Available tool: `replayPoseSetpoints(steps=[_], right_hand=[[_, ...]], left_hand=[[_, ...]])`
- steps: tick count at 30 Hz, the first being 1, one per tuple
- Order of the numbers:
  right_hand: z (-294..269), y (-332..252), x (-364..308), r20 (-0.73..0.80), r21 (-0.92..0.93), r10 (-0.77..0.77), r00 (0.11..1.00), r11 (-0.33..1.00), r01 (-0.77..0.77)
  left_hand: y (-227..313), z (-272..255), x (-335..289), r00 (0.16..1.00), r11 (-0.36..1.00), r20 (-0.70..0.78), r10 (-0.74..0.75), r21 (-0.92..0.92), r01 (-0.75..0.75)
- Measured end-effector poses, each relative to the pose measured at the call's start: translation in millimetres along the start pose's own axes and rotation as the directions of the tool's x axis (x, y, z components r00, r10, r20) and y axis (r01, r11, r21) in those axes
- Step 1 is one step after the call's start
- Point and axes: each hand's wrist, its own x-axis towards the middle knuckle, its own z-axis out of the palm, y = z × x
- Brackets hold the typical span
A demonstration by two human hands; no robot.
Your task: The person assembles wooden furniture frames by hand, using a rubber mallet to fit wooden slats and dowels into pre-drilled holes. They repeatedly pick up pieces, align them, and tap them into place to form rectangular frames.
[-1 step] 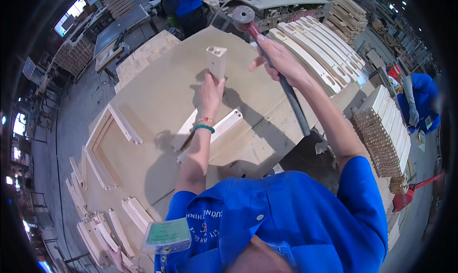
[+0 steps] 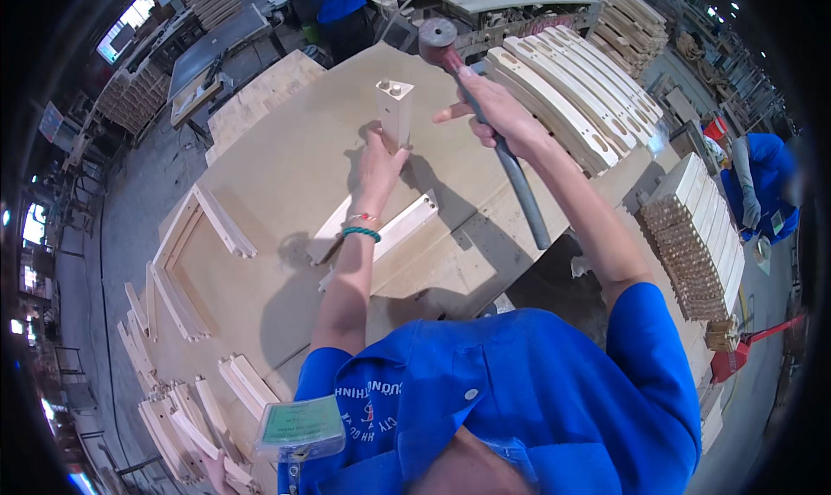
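Observation:
My left hand [image 2: 381, 162] is closed round a short pale wooden piece [image 2: 395, 118], standing upright, with dowels at its top end. Up and to the right, my right hand [image 2: 502, 114] grips a hammer [image 2: 521, 188] by its dark handle, forefinger stretched out. The hammer's round grey head [image 2: 438, 33] is raised at the upper right of the wooden piece, apart from it. Under my left forearm lie two more wooden pieces, one with dark holes in its end [image 2: 420, 214]. Their near ends are partly hidden by my arm.
Joined wooden parts [image 2: 186, 261] lie on the tan tabletop [image 2: 286, 140] at left. Loose strips and another person's hand [image 2: 215, 471] are at lower left. Slotted curved boards [image 2: 571, 97] lie at upper right. A stack of wood [image 2: 692, 235] and a co-worker [image 2: 766, 183] are at right.
My right hand has shifted slightly left, and the hammer's handle end has swung left. The wooden piece stays upright in my left hand, its top turned a little.

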Motion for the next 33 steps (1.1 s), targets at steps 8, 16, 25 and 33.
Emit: replayPoseSetpoints(steps=[8,16,25,33], right_hand=[[9.8,16.3,15.7,0.177,0.304,0.012,0.984,0.95,-0.066],[-44.5,19.4,-61.1,-0.066,0.034,0.017,0.998,0.999,-0.015],[-101.7,96.2,-127.8,-0.22,0.065,0.242,0.945,0.97,-0.233],[-124.6,114.4,-150.6,-0.202,0.122,0.292,0.935,0.954,-0.272]], left_hand=[[-94.3,-24.2,-15.5,0.962,0.915,0.248,-0.118,0.403,0.008],[-64.2,-159.2,-13.9,0.809,0.726,0.481,-0.337,-0.415,0.549],[-36.1,-204.8,-69.9,0.996,0.974,-0.061,0.072,0.219,-0.057],[17.4,-184.0,-78.5,0.997,0.849,-0.05,-0.057,0.523,0.074]])
